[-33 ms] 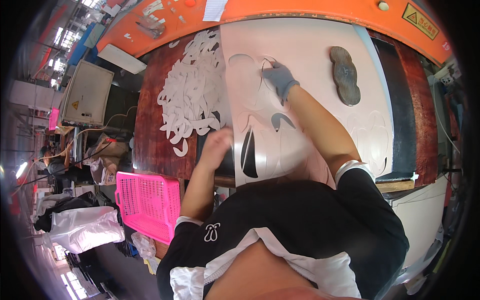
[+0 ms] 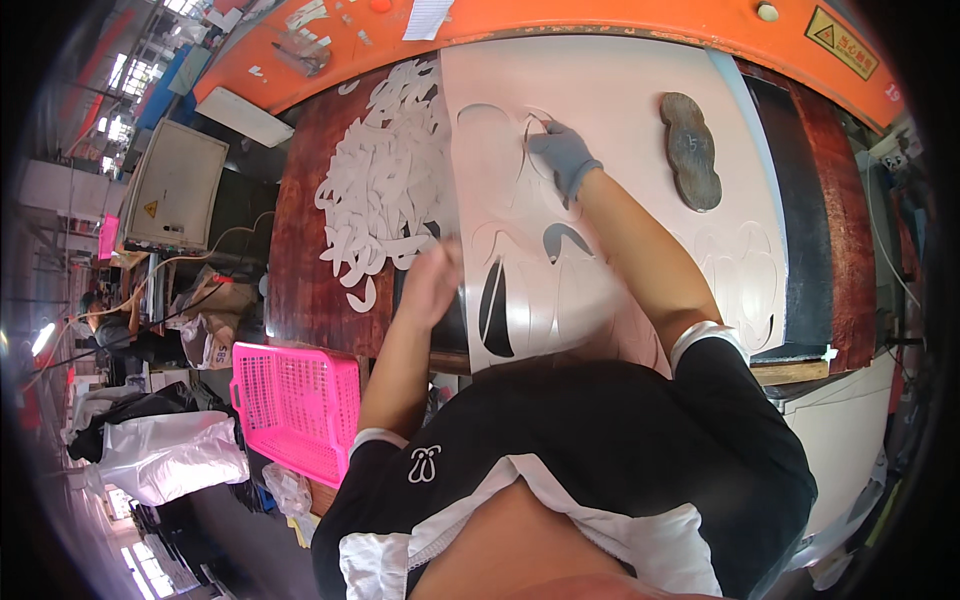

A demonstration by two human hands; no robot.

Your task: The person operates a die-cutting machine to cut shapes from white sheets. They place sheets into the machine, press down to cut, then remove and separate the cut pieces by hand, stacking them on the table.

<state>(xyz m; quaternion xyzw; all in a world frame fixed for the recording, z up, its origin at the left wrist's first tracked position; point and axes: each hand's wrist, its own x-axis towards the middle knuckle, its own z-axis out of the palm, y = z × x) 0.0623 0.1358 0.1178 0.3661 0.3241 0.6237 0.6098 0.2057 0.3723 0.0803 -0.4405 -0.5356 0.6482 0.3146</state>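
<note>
My right hand (image 2: pixel 562 155), in a grey glove, is at the far left part of a pale pink sheet (image 2: pixel 600 85) with curved cut outlines in it. Its fingers are pinched at a thin curved edge in the sheet; what they grip is too small to make out. My bare left hand (image 2: pixel 432 287) is near the sheet's left edge, smeared by motion, so its fingers cannot be read. Dark gaps show in the sheet between the hands, among them a long narrow opening (image 2: pixel 495 315). Beyond my left hand lies a heap of white curved pieces (image 2: pixel 385 180).
A dark wooden block (image 2: pixel 688 150) with a wavy outline rests on the sheet's right side. An orange machine beam (image 2: pixel 560 20) crosses the far edge of the reddish-brown table (image 2: pixel 305 250). A pink plastic basket (image 2: pixel 298 400) stands at the near left. Another person (image 2: pixel 115 325) is at far left.
My left hand has shifted slightly away from me. My right hand has moved very slightly to the right, still at the same cut outline.
</note>
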